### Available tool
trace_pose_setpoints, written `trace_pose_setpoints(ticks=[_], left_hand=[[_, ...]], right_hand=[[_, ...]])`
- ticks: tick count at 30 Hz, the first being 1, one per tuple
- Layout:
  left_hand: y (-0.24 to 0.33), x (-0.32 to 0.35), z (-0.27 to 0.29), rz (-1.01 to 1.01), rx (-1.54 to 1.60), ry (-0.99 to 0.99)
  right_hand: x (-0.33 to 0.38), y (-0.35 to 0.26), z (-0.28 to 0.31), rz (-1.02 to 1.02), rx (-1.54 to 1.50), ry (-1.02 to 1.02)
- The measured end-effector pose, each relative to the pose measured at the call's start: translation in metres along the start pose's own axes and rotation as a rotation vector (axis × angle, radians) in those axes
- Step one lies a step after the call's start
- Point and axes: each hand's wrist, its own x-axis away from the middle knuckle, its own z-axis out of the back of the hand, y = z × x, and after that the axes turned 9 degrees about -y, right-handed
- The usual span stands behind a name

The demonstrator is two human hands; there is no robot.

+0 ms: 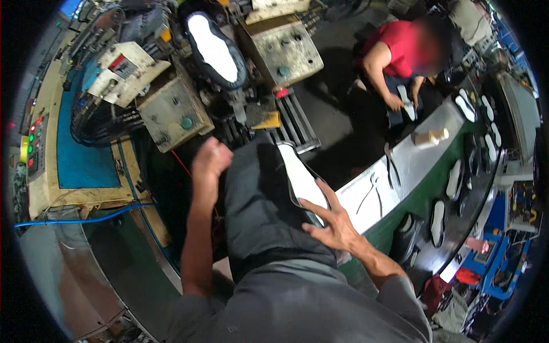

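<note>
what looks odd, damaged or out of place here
Nothing looks spilled or clearly broken. The left control box is heavily stained, and a plier-like tool lies with handles splayed on the metal ledge, possibly just ordinary wear and clutter.

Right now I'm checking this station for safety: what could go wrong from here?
The white-bottomed shoe rests on the lap with only the right hand at its edge, so it might slide off. The dark pincers at the metal bench's edge could get knocked down. The left hand looks near a control box and might bump it.
</note>
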Motion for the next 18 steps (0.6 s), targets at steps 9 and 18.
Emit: trace_pose_setpoints(ticks=[9, 18], left_hand=[[0.166, -0.248, -0.008, 0.055, 0.550, -0.079], [0.157, -0.106, 0.053, 0.024, 0.449, -0.100]], right_hand=[[-0.078, -0.050, 0.072, 0.126, 0.241, 0.196], [-0.290, -0.091, 0.114, 0.482, 0.406, 0.310]])
